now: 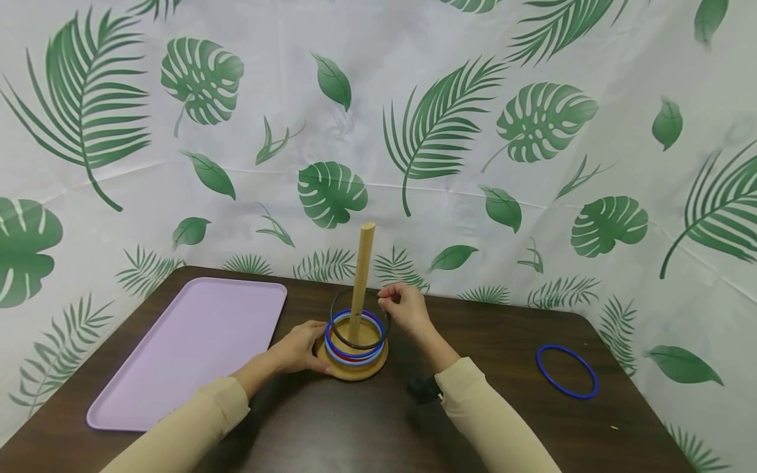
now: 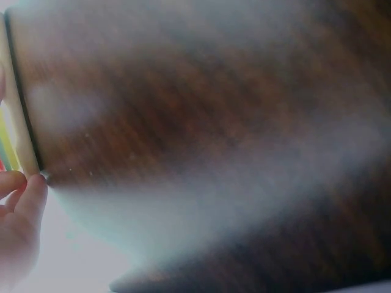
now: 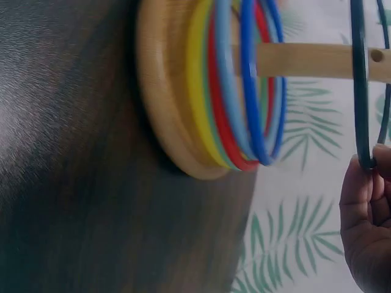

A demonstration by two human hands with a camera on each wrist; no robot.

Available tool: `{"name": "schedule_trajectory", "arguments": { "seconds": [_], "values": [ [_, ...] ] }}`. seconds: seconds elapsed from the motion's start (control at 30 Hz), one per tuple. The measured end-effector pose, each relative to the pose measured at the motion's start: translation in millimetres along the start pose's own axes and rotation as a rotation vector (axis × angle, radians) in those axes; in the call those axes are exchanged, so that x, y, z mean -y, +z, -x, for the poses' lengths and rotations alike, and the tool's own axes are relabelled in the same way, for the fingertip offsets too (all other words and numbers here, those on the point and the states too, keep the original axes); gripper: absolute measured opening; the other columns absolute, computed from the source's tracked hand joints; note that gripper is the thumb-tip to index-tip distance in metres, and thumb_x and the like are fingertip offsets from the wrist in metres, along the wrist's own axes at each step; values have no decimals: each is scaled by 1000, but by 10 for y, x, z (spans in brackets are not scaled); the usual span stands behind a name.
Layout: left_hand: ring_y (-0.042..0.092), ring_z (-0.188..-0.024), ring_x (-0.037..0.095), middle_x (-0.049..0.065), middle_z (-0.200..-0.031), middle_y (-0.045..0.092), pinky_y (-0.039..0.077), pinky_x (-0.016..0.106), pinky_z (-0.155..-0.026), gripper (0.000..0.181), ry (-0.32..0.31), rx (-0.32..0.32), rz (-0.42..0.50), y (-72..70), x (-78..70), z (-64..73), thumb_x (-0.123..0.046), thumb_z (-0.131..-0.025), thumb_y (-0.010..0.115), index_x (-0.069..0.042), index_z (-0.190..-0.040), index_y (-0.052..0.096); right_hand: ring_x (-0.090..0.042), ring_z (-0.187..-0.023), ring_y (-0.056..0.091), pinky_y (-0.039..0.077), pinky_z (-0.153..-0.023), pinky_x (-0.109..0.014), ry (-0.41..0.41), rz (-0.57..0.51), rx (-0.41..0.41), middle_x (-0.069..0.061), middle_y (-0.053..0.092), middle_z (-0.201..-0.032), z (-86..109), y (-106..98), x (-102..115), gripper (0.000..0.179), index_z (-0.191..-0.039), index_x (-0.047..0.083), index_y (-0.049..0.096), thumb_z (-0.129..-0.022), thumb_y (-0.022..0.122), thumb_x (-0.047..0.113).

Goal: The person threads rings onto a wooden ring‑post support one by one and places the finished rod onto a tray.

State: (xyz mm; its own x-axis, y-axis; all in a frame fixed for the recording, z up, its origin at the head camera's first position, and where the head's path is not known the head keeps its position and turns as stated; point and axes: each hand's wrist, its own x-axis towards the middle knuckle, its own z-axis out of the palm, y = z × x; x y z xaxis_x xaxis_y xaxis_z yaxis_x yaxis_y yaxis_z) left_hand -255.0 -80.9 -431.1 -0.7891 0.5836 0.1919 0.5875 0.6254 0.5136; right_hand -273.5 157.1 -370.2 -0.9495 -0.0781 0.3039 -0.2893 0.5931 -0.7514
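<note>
A wooden ring stand has an upright post (image 1: 363, 269) on a round base (image 1: 355, 376). Stacked around the post at the bottom are several rings (image 3: 227, 79) in yellow, green, red, light blue and blue, the blue one on top. My right hand (image 1: 405, 310) pinches a thin black ring (image 3: 360, 85) at its edge between thumb and fingers. That ring encircles the post and is held above the stack, apart from it. At the left of the base, my left hand (image 1: 298, 349) holds the rim, thumb at the front. Only part of this hand shows in the left wrist view.
A lilac tray (image 1: 195, 348) lies on the dark wooden table (image 1: 473, 368) at the left. Farther right lies a single blue ring (image 1: 582, 397). Behind the table hangs a white cloth (image 1: 367, 118) printed with green leaves.
</note>
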Motion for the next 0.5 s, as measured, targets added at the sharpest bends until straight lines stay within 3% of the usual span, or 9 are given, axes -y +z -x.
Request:
{"name": "schedule_trajectory", "arguments": {
  "seconds": [0.5],
  "values": [
    [52,-116,43,30,-125,53,42,51,-98,84,14,-1,4,-12,2,0,-33,-63,86,15,-124,52,-6,-59,52,44,-54,-20,97,83,47,-5,66,-69,3,168,-100,4,-81,0,70,-80,68,4]
  ]
}}
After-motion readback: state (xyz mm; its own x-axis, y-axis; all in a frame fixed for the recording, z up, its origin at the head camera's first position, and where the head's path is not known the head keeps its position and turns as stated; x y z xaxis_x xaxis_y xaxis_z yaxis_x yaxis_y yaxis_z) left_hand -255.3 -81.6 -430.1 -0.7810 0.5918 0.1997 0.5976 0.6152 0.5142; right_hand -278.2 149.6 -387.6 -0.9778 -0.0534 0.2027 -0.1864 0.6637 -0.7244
